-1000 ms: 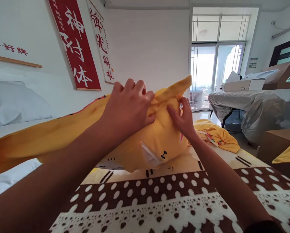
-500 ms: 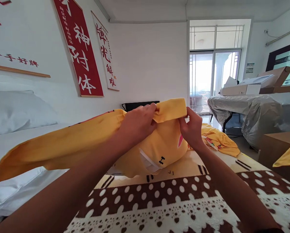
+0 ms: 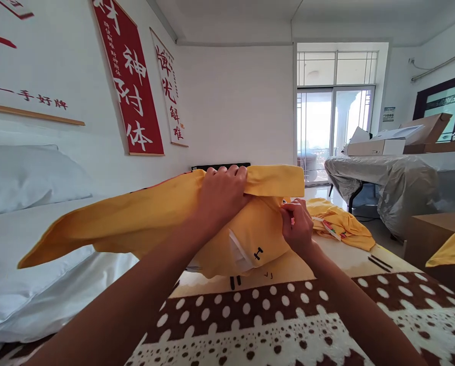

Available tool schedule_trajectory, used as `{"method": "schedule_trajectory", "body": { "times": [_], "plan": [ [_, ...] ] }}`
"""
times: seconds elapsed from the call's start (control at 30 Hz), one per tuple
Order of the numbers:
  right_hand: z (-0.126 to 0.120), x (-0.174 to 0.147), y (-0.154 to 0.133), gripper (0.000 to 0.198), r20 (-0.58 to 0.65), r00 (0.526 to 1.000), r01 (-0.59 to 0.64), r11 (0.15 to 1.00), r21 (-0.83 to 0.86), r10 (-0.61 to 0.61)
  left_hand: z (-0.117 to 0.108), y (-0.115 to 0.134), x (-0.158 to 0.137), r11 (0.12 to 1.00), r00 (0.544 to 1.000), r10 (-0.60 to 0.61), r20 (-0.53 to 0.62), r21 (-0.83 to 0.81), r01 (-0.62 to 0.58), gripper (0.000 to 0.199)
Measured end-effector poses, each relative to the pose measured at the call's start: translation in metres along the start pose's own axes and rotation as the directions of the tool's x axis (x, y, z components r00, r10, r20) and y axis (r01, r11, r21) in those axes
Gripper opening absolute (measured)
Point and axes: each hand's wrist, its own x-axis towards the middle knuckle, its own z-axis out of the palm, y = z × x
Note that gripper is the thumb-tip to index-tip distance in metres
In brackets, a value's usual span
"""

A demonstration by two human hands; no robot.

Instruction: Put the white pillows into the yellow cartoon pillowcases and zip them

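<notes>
A yellow garment [image 3: 151,216] with a long sleeve-like part stretching left is held up above the bed. My left hand [image 3: 223,190] is closed over its upper edge, beside a folded band [image 3: 276,181] that sticks out to the right. Just below that band, my right hand [image 3: 298,223] pinches the garment's cloth between thumb and fingers. A white patch and a small black printed mark show on the hanging cloth between my hands. The garment's far side is hidden.
A patterned blanket [image 3: 250,338] covers the bed. Another crumpled yellow garment [image 3: 341,223] lies beyond my right hand. White pillows [image 3: 29,175] are at left. Yellow cloth [image 3: 452,246] hangs over a brown box at right. Cartons [image 3: 375,146] stand on a plastic-covered table [image 3: 383,168].
My right hand has let go of the band's end and moved down to pinch the cloth beneath it. The garment's left tip has swung right and up.
</notes>
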Motion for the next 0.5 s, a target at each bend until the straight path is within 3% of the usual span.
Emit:
{"method": "schedule_trajectory", "body": {
  "times": [0.17,0.23,0.3,0.37,0.4,0.43,0.5],
  "plan": [
    [-0.01,-0.001,0.02,0.017,0.299,0.951,0.105,0.993,-0.057,-0.084,0.013,-0.018,-0.004,1.0,0.985,-0.021,-0.171,0.013,0.024,0.022],
    [-0.02,0.019,0.025,0.015,0.374,0.927,0.024,1.0,-0.012,-0.017,0.016,-0.021,-0.005,1.0,0.969,0.001,-0.247,-0.007,-0.003,0.026],
    [-0.033,0.046,0.024,0.01,0.346,0.933,-0.106,0.994,0.022,0.092,0.016,-0.018,-0.005,0.997,0.937,0.054,-0.346,-0.035,-0.07,0.033],
    [-0.045,0.073,0.016,0.035,0.343,0.931,-0.14,0.99,0.023,0.124,0.014,-0.012,-0.006,0.984,0.88,0.124,-0.457,-0.057,-0.168,0.034],
    [-0.05,0.083,0.01,0.051,0.385,0.919,-0.094,0.995,0.016,0.081,0.013,-0.009,-0.007,0.974,0.846,0.154,-0.51,-0.066,-0.218,0.031],
    [-0.053,0.091,0.003,0.063,0.463,0.886,-0.013,1.0,0.011,0.007,0.012,-0.006,-0.008,0.961,0.81,0.182,-0.558,-0.074,-0.267,0.026],
    [-0.054,0.1,-0.011,0.073,0.634,0.757,0.185,0.982,0.022,-0.157,0.012,-0.001,-0.01,0.927,0.733,0.231,-0.639,-0.085,-0.366,0.016]
  ]
}}
